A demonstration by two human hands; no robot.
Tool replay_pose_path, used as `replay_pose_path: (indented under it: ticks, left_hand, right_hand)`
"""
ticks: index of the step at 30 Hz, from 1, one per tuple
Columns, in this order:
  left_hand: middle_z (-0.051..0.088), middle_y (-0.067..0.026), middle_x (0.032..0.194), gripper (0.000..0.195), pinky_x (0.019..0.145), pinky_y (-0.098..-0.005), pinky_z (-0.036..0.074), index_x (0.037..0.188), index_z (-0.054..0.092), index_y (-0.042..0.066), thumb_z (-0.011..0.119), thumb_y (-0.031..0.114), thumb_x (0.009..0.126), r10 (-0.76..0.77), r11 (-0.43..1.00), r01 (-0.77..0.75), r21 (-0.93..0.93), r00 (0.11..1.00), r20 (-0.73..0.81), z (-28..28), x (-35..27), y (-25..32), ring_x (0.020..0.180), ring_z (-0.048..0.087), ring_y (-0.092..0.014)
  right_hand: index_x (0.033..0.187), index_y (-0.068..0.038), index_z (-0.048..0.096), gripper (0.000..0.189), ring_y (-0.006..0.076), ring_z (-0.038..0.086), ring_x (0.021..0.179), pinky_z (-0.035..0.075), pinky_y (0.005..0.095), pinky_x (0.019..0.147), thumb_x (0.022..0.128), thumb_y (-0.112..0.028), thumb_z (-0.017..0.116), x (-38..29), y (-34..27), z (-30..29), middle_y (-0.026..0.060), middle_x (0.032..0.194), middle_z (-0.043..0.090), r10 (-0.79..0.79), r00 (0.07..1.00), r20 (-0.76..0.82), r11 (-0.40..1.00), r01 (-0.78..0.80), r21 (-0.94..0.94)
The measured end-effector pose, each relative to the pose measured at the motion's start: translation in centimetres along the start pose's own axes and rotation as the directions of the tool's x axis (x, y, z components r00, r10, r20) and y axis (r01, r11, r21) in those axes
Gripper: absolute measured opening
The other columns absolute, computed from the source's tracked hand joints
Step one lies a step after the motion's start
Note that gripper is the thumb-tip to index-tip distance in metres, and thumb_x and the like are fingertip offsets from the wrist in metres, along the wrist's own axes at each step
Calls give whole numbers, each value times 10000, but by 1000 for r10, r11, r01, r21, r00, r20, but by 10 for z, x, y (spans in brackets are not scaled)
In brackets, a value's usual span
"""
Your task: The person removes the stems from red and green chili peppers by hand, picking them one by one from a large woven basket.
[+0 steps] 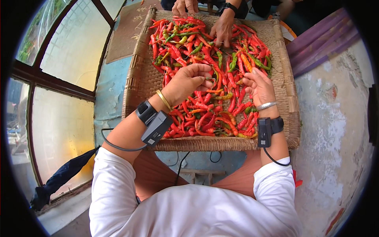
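Observation:
A shallow woven basket tray [287, 97] lies before me, spread with red chili peppers [204, 127], some orange and some green. Over its middle, my left hand [189, 78] has its fingers curled around a red chili pepper [211, 72], mostly hidden by the fingers. A thin green stem [210, 79] shows at the thumb tip. To the right, my right hand [260, 86] hovers above the peppers with thumb and fingers bent inward. Its fingertips are close to an orange chili pepper [246, 62]; whether they pinch anything small is unclear.
Across the tray, another person's hand [222, 31] reaches into the peppers, and that person's other hand [185, 7] is at the far rim. Framed windows [63, 118] stand on the left. A worn wall [328, 118] and purple cloth [322, 41] border the right side.

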State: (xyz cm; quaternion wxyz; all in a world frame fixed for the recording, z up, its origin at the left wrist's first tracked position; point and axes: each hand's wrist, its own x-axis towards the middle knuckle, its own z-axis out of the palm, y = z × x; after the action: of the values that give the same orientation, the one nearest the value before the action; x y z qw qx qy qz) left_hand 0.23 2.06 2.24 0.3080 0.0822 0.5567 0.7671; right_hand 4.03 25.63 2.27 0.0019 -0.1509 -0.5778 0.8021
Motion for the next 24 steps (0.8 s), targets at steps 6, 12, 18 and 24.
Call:
replay_pose_path:
  ticks: [6, 12, 18, 24]
  left_hand:
    - [548, -70, 949, 342, 689, -228, 503, 1185, 366, 3, 447, -7, 852, 2, 982, -16, 190, 997, 75, 8, -1, -9, 782, 582, -122]
    - [568, -97, 967, 324, 679, -246, 510, 1167, 363, -3, 440, -13, 853, -12, 959, -24, 283, 992, 123, 15, -2, -18, 805, 581, -136]
    - [588, -59, 925, 296, 627, -216, 498, 1144, 425, 7, 467, 17, 851, -78, 934, -5, 357, 973, 218, 16, -3, -9, 751, 578, -104]
    - [590, -44, 723, 179, 530, -227, 462, 950, 570, 17, 575, 116, 801, -210, 726, -42, 687, 937, 279, 12, -4, -14, 600, 562, -98]
  right_hand:
    - [1046, -19, 542, 320, 56, 543, 594, 436, 188, 516, 744, -75, 634, -22, 17, 33, 22, 735, 600, -43, 886, 461, 833, 286, -473]
    - [881, -30, 581, 151, 61, 550, 566, 443, 214, 524, 733, -44, 610, -29, 15, 41, 12, 626, 591, -96, 866, 491, 685, 415, -598]
    - [819, -29, 580, 52, 66, 554, 535, 437, 207, 488, 777, -59, 571, -26, 13, 35, 19, 657, 598, 3, 914, 405, 781, 251, -572]
    - [850, -32, 568, 60, 67, 564, 543, 434, 183, 451, 824, -78, 540, -22, 9, 29, 45, 689, 601, 99, 930, 354, 949, 19, -315]
